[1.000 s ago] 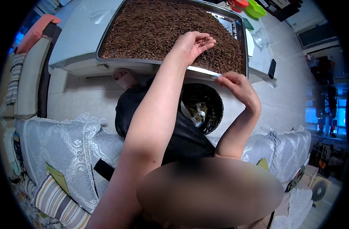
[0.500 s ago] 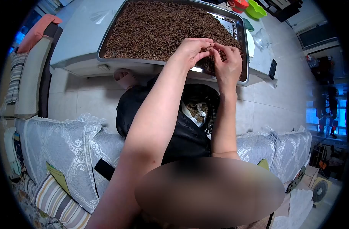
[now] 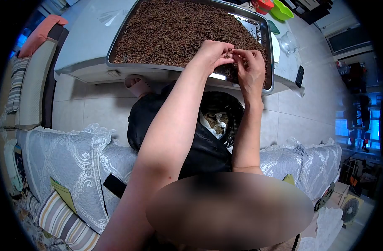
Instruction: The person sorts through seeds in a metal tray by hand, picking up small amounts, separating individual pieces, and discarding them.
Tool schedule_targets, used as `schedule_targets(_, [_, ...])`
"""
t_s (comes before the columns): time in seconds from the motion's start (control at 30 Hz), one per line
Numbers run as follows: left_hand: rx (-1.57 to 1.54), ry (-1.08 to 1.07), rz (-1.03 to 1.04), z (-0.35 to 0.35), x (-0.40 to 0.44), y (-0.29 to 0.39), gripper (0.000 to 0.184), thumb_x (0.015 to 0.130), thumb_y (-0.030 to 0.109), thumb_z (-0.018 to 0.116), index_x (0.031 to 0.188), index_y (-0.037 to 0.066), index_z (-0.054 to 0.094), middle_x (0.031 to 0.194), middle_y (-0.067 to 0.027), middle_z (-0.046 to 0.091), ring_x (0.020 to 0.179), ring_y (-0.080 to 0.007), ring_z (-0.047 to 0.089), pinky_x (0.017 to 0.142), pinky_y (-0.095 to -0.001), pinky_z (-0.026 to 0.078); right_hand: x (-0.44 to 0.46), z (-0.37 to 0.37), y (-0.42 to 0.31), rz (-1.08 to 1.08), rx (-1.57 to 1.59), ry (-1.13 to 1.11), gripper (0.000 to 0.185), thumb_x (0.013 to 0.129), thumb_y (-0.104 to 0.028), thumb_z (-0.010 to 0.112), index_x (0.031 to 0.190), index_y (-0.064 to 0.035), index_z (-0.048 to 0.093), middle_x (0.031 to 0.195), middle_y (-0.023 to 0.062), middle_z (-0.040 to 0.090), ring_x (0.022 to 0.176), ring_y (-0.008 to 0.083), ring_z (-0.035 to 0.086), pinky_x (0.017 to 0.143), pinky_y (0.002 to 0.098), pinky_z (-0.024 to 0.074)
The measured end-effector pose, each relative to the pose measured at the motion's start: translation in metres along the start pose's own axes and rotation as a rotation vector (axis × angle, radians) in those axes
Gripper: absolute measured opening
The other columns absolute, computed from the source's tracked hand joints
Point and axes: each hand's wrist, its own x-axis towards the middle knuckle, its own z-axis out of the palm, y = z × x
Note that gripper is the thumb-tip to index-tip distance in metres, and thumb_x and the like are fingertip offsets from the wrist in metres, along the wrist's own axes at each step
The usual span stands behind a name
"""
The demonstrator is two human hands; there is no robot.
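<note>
A shallow metal tray (image 3: 112, 58) holds a thick spread of small reddish-brown dried bits (image 3: 170, 33) that look like Sichuan peppercorns. Over the tray's near right part, my left hand (image 3: 214, 54) is bent with its fingertips drawn together. Facing it, my right hand (image 3: 252, 67) pinches with thumb and index finger close to the left fingertips. Something tiny seems to sit between the two hands, too small to name. Part of the tray's bare bottom (image 3: 248, 27) shows at the right.
The tray lies on a white table (image 3: 82, 46). A glass jar (image 3: 288, 42), a black remote (image 3: 300, 76), a green bowl (image 3: 281, 10) and a red container (image 3: 262, 6) are at its right. Below my arms stands a dark bin (image 3: 231, 119) with litter. A lace-covered sofa (image 3: 74, 154) is behind.
The fingers of both hands have shifted slightly against each other, and my right thumb has changed its angle. The tray and the bits in it look the same.
</note>
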Motion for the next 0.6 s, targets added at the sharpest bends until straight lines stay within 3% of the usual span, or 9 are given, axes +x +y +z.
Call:
schedule_targets(0.23, [0.035, -0.001, -0.039, 0.001, -0.001, 0.002, 0.025, 0.095, 0.008, 0.056, 0.111, -0.01, 0.063, 0.096, -0.0156, 0.067, 0.088, -0.0201, 0.069, 0.078, -0.031, 0.062, -0.001, -0.004, 0.007, 0.014, -0.023, -0.105, 0.008, 0.082, -0.006, 0.07, 0.089, -0.0034, 0.067, 0.087, 0.0133, 0.059, 0.082, 0.0313, 0.06, 0.072, 0.0413, 0.0484])
schedule_targets(0.43, [0.186, -0.062, 0.016, 0.004, -0.002, -0.004, 0.022, 0.087, 0.012, 0.072, 0.101, -0.005, 0.07, 0.093, -0.0127, 0.072, 0.079, -0.0156, 0.071, 0.07, -0.0223, 0.062, -0.003, 0.001, 0.011, 0.004, -0.051, -0.016, 0.008, 0.084, -0.004, 0.067, 0.09, -0.0017, 0.062, 0.086, 0.0152, 0.059, 0.08, 0.0335, 0.059, 0.071, 0.0431, 0.0478])
schedule_targets(0.6, [0.181, -0.078, 0.038, 0.001, 0.006, -0.009, 0.022, 0.09, 0.01, 0.069, 0.104, -0.006, 0.068, 0.095, -0.0157, 0.071, 0.079, -0.0173, 0.072, 0.071, -0.0238, 0.063, -0.002, 0.004, 0.012, 0.003, -0.041, 0.024, 0.01, 0.086, -0.004, 0.066, 0.092, -0.001, 0.059, 0.086, 0.016, 0.06, 0.078, 0.0342, 0.06, 0.07, 0.0428, 0.0484])
